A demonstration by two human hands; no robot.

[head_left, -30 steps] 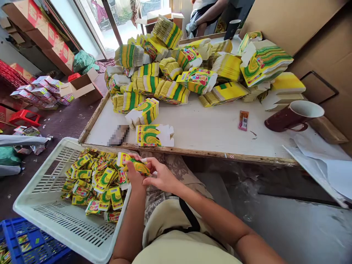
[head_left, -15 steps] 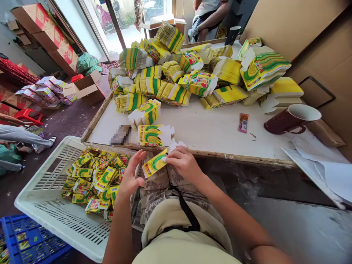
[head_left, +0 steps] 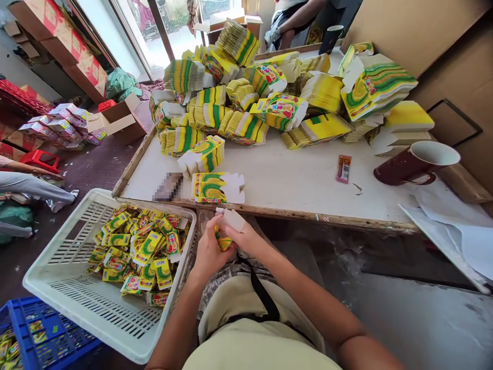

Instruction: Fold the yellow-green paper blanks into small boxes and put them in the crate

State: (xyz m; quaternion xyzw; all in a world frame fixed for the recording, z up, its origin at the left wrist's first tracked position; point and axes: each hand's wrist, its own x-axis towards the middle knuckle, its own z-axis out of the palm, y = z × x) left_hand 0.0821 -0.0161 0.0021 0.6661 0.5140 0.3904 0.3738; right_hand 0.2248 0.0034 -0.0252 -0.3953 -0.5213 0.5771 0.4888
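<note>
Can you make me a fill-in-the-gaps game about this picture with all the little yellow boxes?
1. The left hand and right hand together hold ____ small carton.
2. The folded cartons lie piled in a ____ basket.
3. The dark red mug sits on the ____ side of the table.
4. Beside the basket, at the bottom corner, is a ____ crate.
Missing words: one, white, right, blue.
</note>
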